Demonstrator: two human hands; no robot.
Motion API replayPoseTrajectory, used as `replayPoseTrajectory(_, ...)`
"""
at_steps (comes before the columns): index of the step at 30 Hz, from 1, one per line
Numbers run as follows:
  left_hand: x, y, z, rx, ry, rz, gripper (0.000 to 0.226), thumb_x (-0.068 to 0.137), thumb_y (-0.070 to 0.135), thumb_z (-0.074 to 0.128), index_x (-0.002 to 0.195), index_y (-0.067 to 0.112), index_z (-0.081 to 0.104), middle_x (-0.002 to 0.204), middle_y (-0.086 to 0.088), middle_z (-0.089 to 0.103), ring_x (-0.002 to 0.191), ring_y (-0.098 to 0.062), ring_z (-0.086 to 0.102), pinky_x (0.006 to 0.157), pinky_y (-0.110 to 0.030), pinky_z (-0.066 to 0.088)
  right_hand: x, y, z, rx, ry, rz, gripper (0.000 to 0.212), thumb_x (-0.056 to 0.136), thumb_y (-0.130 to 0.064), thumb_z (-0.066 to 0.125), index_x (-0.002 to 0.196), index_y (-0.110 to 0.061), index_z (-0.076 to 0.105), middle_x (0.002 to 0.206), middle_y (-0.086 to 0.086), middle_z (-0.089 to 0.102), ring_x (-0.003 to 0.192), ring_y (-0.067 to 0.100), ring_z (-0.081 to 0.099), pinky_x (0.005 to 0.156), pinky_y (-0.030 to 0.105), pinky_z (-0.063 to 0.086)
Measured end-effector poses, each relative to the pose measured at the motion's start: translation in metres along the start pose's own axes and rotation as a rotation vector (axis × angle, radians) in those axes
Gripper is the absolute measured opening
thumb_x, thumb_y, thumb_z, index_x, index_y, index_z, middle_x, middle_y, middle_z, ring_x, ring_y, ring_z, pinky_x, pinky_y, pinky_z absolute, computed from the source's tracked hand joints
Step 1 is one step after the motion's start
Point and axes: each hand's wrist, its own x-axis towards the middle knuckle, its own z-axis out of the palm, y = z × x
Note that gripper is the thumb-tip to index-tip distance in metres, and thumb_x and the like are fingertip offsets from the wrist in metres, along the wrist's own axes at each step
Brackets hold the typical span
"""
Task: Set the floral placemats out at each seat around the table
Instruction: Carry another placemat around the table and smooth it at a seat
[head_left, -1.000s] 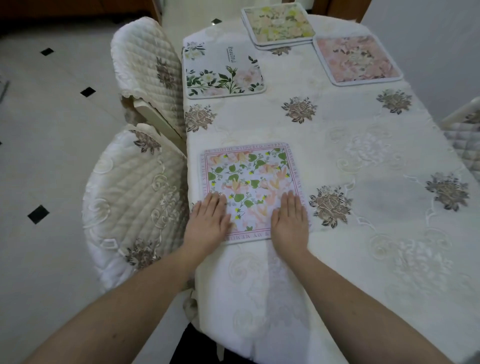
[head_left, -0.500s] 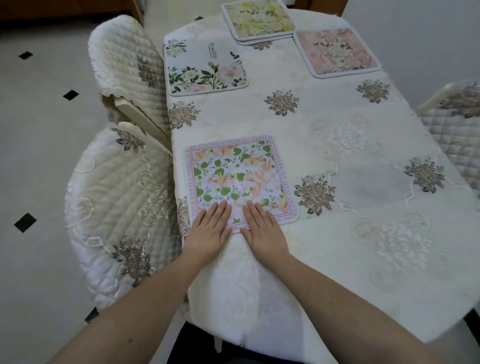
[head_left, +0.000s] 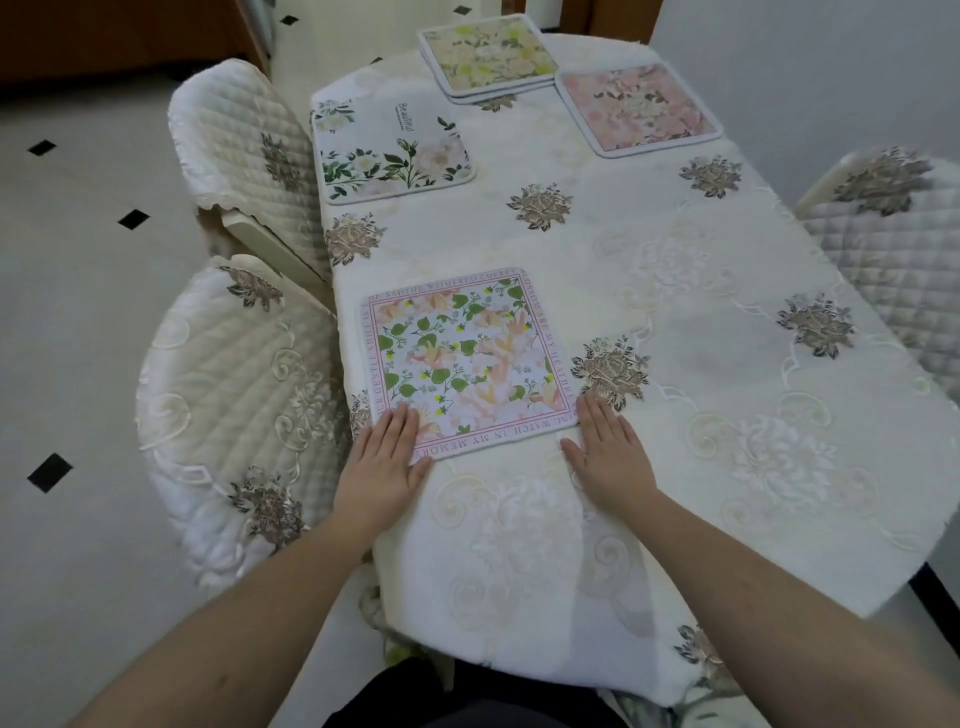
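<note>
Cream embroidered tablecloth (head_left: 701, 291) spread over the dining table, dotted with bronze flower motifs and hanging over the near edge. Quilted chair covers at three seats: nearest chair (head_left: 234, 410) at the left edge of the table, second chair (head_left: 244, 150) farther along the same side, third chair (head_left: 893, 249) at the right side. Pale tiled floor (head_left: 78, 291) with small black diamond insets to the left. Square placemat with green leaves, peach blossoms and a lettered pink border (head_left: 467, 358) flat on the cloth at the near left seat, in front of the nearest chair. White placemat with green sprigs and the word "Beautiful" (head_left: 389, 148) flat at the second left seat. Pink floral placemat (head_left: 636, 109) flat at the far right of the table. Small stack of yellow-green floral placemats (head_left: 488, 60) at the far end, just beside the pink one. Left hand (head_left: 387, 462) flat, fingers straight and together, fingertips resting on the near left corner of the lettered placemat, palm on the cloth. Right hand (head_left: 608, 457) flat, fingers straight, lying on the cloth at the placemat's near right corner, fingertips touching its edge. Nothing gripped in either hand.
</note>
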Motion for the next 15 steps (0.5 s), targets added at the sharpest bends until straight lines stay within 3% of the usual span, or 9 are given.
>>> replayPoseTrajectory(2,-0.011,-0.003,-0.001,-0.007,0.013,-0.025,0.100,0.077,0.074,-0.026,0.157,0.019,-0.004,0.165,0.003,-0.009,0.153,-0.015,-0.006,0.121,-0.032,-0.011,-0.001,-0.003,-0.004,-0.012,-0.038,0.025,0.069,0.103,-0.053,0.020,0.157,-0.018,-0.005,0.166,-0.003,-0.006,0.152,0.010,-0.006,0.122,0.031,-0.002)
replayPoseTrajectory(5,-0.025,-0.007,0.002,0.000,-0.034,-0.085,0.099,0.076,0.072,-0.027,0.157,0.017,-0.011,0.165,0.001,-0.015,0.154,-0.016,-0.009,0.122,-0.034,-0.010,-0.006,-0.014,-0.008,0.004,-0.092,0.105,0.070,0.103,-0.054,0.019,0.158,-0.016,-0.003,0.166,0.001,-0.005,0.153,0.015,-0.003,0.123,0.036,0.001)
replayPoseTrajectory(8,-0.040,-0.010,0.005,0.013,-0.091,-0.114,0.076,0.095,0.061,-0.003,0.156,0.017,-0.014,0.166,-0.003,-0.015,0.154,-0.017,-0.011,0.122,-0.036,-0.009,-0.022,-0.033,-0.008,0.050,-0.096,0.164,0.068,0.103,-0.052,0.024,0.158,-0.017,0.004,0.166,0.006,0.004,0.153,0.022,0.006,0.122,0.039,0.008)
replayPoseTrajectory(11,-0.056,-0.014,0.000,-0.021,-0.141,-0.081,0.069,0.105,0.051,0.019,0.159,0.017,-0.006,0.168,-0.005,-0.007,0.154,-0.017,-0.005,0.122,-0.038,-0.003,-0.047,-0.056,-0.004,0.093,-0.087,0.218,0.064,0.103,-0.050,0.027,0.158,-0.020,0.013,0.165,0.007,0.012,0.151,0.025,0.012,0.121,0.040,0.013)
replayPoseTrajectory(15,-0.082,-0.019,-0.021,-0.009,-0.178,-0.018,0.062,0.105,0.051,0.019,0.159,0.021,0.015,0.166,-0.002,0.019,0.152,-0.019,0.015,0.122,-0.042,0.012,-0.075,-0.095,-0.005,0.072,-0.062,0.216,0.061,0.104,-0.048,0.029,0.156,-0.018,0.019,0.160,0.006,0.029,0.147,0.019,0.025,0.121,0.043,0.010)
